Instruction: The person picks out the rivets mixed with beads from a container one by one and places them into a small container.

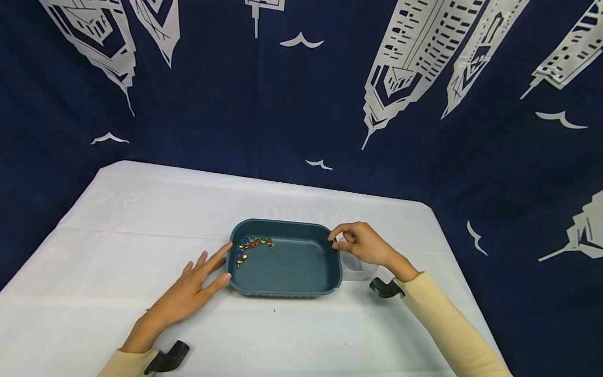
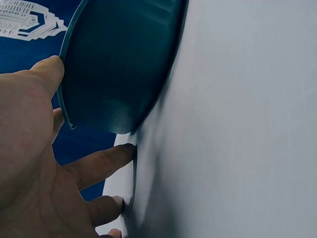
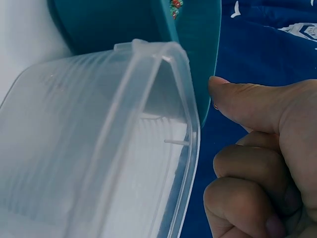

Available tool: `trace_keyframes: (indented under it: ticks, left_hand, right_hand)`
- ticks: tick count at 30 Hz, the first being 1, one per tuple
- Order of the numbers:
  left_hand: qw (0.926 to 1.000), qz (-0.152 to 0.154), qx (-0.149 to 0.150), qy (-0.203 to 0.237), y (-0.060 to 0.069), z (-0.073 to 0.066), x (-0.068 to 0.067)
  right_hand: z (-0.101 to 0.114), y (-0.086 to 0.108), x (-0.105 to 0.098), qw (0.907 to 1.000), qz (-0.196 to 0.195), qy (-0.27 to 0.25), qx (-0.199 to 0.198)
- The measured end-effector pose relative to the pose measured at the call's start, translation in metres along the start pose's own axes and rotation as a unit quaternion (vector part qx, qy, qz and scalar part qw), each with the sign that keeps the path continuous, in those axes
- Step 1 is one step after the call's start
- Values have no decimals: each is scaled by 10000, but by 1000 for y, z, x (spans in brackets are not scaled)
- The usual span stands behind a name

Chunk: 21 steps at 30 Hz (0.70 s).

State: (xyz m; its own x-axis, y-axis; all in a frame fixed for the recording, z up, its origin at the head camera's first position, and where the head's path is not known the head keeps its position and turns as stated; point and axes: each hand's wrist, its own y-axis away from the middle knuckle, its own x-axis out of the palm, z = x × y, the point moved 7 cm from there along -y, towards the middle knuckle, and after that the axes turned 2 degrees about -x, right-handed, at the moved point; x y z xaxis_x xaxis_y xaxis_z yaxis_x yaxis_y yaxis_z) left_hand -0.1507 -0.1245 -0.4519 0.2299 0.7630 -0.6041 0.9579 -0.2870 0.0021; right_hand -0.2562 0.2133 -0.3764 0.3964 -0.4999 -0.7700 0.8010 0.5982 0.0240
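Left hand, fingers spread, touches the teal tray; right hand pinches a tiny object, indistinct, near the clear container.

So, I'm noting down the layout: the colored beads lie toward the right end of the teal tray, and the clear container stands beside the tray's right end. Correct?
Not quite: the colored beads lie toward the left end of the teal tray, by the left hand, as the head view shows. The clear container does stand beside its right end.
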Motion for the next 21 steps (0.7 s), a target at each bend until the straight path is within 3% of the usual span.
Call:
trace_keyframes:
  ticks: [21]
  left_hand:
    - [10000,-26,48,-7,-1,-1,-1]
  right_hand:
    - [-13,13,-14,9994,-255,189,159]
